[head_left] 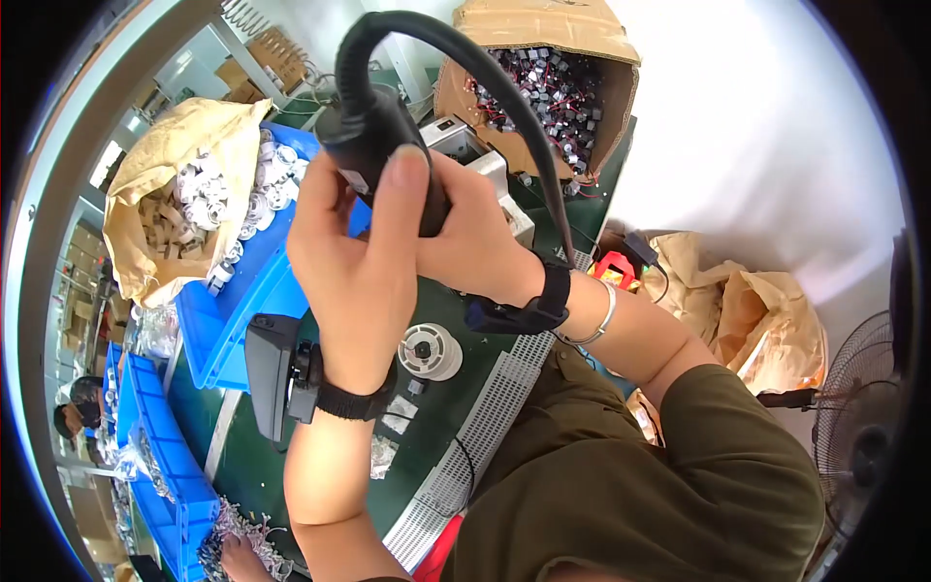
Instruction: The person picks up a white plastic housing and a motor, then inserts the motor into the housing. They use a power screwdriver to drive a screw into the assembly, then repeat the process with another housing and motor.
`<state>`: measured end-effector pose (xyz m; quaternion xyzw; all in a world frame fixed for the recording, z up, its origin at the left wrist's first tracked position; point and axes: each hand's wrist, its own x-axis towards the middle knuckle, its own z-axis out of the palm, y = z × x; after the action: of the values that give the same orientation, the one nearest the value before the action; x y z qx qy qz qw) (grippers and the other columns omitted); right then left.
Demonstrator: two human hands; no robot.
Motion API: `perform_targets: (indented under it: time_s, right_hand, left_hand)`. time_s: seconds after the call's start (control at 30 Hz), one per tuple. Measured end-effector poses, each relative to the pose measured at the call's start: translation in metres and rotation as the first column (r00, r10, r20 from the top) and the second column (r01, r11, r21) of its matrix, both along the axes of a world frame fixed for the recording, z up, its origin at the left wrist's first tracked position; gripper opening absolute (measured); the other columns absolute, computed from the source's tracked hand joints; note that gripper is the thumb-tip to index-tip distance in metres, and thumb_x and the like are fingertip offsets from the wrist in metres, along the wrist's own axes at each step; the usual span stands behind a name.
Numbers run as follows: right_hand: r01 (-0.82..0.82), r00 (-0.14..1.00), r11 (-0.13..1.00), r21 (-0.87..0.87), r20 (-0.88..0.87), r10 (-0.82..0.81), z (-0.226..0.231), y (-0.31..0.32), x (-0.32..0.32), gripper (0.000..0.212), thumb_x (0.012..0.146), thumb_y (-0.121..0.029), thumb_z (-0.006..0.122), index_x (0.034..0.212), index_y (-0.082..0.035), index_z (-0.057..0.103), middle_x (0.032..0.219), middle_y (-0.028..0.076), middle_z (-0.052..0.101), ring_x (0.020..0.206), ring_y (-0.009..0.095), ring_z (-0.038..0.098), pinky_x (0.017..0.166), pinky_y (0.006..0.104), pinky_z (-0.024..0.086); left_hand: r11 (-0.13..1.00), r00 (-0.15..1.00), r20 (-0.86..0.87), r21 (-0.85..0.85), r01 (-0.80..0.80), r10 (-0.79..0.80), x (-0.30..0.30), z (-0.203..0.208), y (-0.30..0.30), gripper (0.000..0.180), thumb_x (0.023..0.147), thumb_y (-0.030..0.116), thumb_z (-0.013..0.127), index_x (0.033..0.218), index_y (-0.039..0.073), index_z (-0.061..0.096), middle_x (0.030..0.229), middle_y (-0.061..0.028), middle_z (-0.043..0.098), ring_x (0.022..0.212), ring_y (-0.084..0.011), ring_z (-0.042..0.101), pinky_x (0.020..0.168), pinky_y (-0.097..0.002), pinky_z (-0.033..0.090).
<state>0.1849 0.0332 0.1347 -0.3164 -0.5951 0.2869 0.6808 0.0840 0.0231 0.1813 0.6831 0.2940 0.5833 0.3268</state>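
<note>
Raised over the green bench is a black cylindrical device (388,112) with a thick, ribbed black cable curving from its top. My left hand (354,238) grips it from the left, the thumb pressed along its side. On the other side my right hand (475,228) has its fingers closed round the lower part. The exact kind of device does not show, and its lower end is partly hidden by my hands. A white spool-like part (430,351) sits on the bench below, with a small grey block (416,386) beside it.
A cardboard box (616,107) of small wired parts stands behind. Left are a blue bin (208,330) and a paper bag (131,218) with white ring-shaped parts. A fan (863,417) stands right. Another person's hand (242,560) is at lower left near thin wires.
</note>
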Motion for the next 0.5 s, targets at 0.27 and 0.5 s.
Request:
perform_targets:
  time_s: [0.27, 0.5]
  right_hand:
    - [0.045, 0.994, 0.983, 0.178, 0.093, -0.063, 0.011, 0.004, 0.003, 0.031, 0.073, -0.013, 0.072, 0.098, -0.002, 0.057, 0.084, 0.002, 0.061, 0.074, 0.007, 0.056, 0.065, 0.0236, 0.046]
    - [-0.306, 0.947, 0.948, -0.082, -0.128, 0.295, 0.035, -0.011, 0.000, 0.023, 0.075, -0.018, 0.075, 0.082, -0.001, 0.061, 0.065, -0.001, 0.058, 0.053, 0.005, 0.051, 0.047, 0.0192, 0.039]
  left_hand:
    - [0.983, 0.993, -0.064, 0.163, -0.083, 0.095, -0.025, -0.009, 0.008, 0.028, 0.085, 0.012, 0.058, 0.107, -0.005, 0.053, 0.097, -0.0105, 0.057, 0.086, -0.0151, 0.053, 0.076, -0.0264, 0.042]
    - [1.000, 0.921, -0.388, 0.027, -0.010, 0.020, -0.109, -0.095, -0.007, 0.035, 0.068, 0.006, 0.074, 0.100, 0.000, 0.059, 0.110, -0.0118, 0.060, 0.104, -0.0222, 0.056, 0.094, -0.0323, 0.041]
